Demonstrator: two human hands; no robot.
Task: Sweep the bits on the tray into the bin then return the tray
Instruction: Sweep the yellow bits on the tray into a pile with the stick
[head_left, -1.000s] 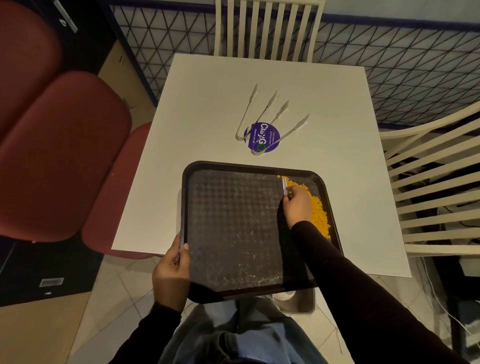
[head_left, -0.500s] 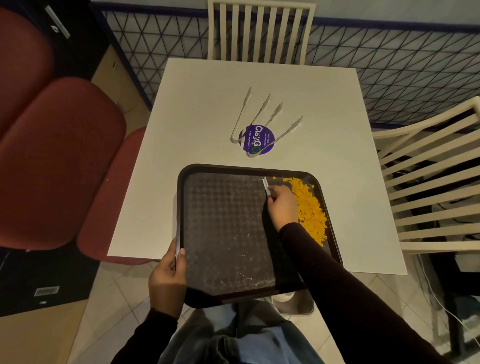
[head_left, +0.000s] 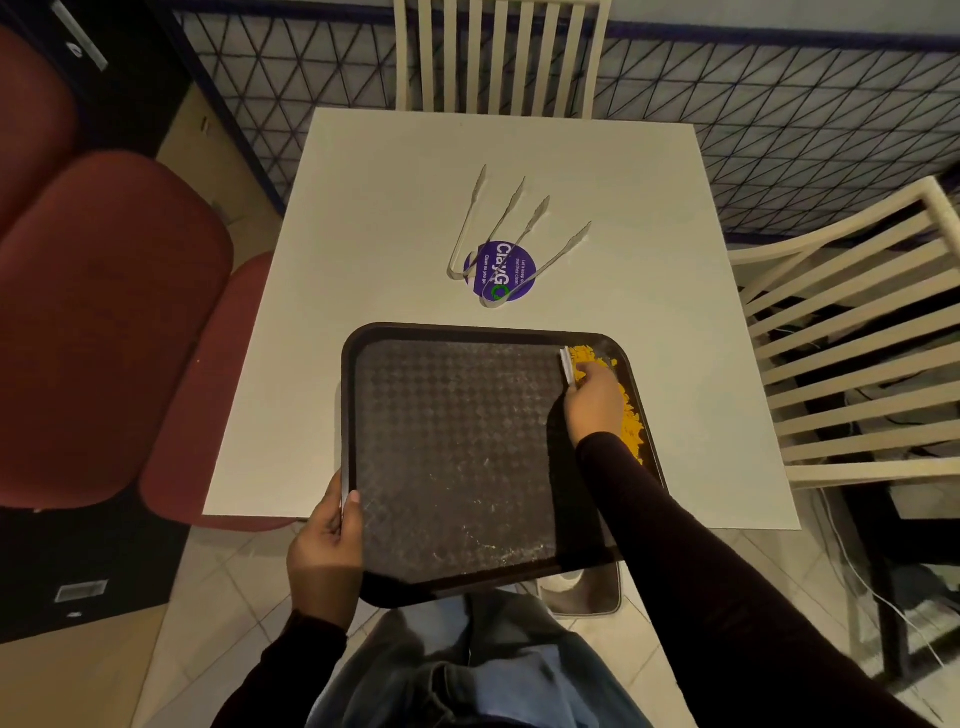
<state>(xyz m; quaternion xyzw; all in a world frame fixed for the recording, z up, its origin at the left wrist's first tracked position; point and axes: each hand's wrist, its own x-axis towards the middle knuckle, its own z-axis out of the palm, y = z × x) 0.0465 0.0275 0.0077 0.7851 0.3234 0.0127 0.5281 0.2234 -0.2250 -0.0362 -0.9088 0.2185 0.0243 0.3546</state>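
Note:
A dark textured tray (head_left: 457, 457) lies on the white table's near edge and overhangs it toward me. Yellow bits (head_left: 631, 418) are heaped along the tray's right rim. My right hand (head_left: 595, 402) presses a thin white scraper (head_left: 567, 366) edge-down against the left side of the heap, near the far right corner. My left hand (head_left: 327, 545) grips the tray's left rim close to the near corner. Under the tray's near right corner a grey bin (head_left: 587, 595) shows partly on the floor.
Two metal tongs (head_left: 498, 234) and a round purple sticker (head_left: 498, 270) lie on the white table (head_left: 415, 208) beyond the tray. Pale slatted chairs stand at the far side (head_left: 498, 52) and right (head_left: 852, 353); red seats (head_left: 104, 322) fill the left.
My right hand drew the scraper left to the tray's middle, then pushed it right again, packing the yellow bits tighter against the right rim. The left hand stayed on the rim.

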